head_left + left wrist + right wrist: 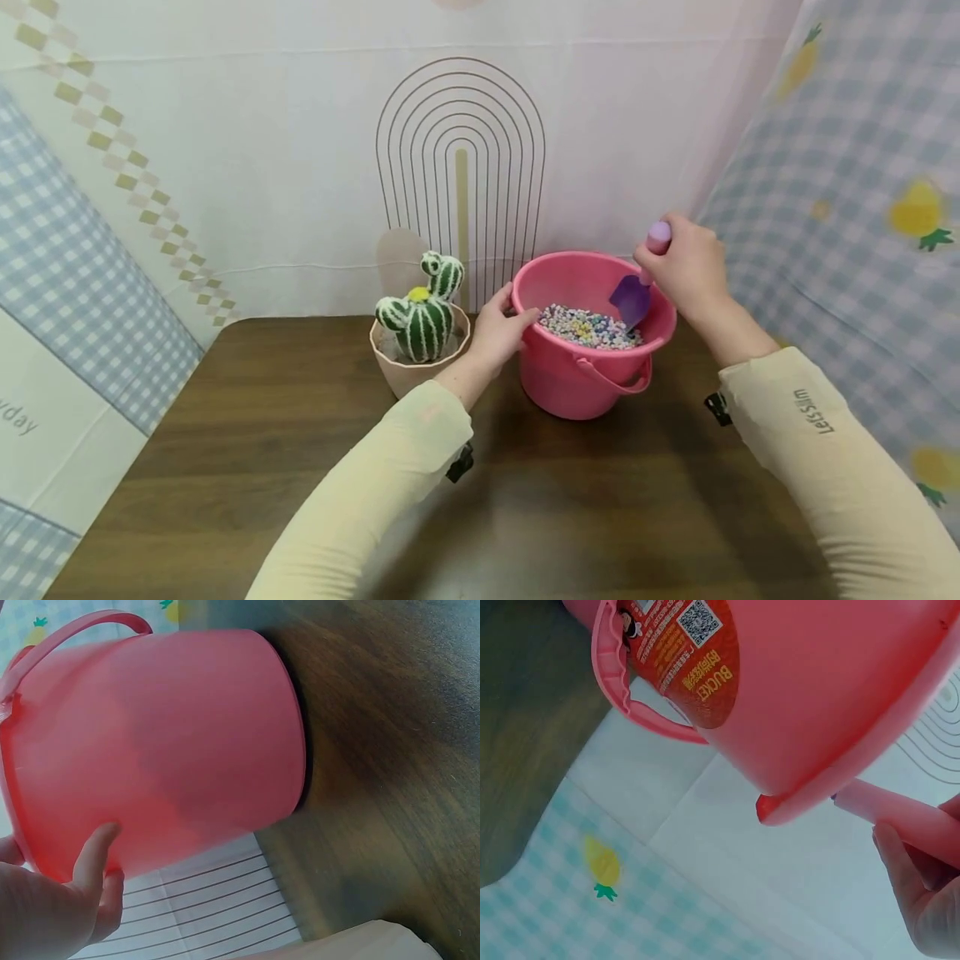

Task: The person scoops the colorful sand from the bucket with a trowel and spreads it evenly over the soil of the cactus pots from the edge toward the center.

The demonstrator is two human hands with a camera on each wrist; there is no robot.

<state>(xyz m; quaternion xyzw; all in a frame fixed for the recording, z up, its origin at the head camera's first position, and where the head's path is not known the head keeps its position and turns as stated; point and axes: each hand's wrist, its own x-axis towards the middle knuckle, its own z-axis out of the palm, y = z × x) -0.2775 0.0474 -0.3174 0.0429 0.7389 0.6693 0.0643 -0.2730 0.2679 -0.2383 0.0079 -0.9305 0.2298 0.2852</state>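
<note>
A pink bucket [573, 383] stands upright on the table, partly filled with small multicoloured pellets [588, 327]. At its left side my left hand [495, 332] grips the rim; in the left wrist view that hand [56, 907] has fingers against the outer wall. My right hand [690, 262] is above the bucket's right rim, wrapped around the light purple handle of a small shovel [633, 298]. The dark purple blade points down inside, its tip at the pellets. In the right wrist view the handle [892, 815] shows beyond the rim, in the fingers.
Left of the bucket, close to my left forearm, stands a knitted cactus [425, 329] in a pale pot [408, 375]. The bucket's carrying handle [622, 385] hangs down at the front. Patterned cloth [300, 183] hangs behind the brown table [247, 450] and along both sides.
</note>
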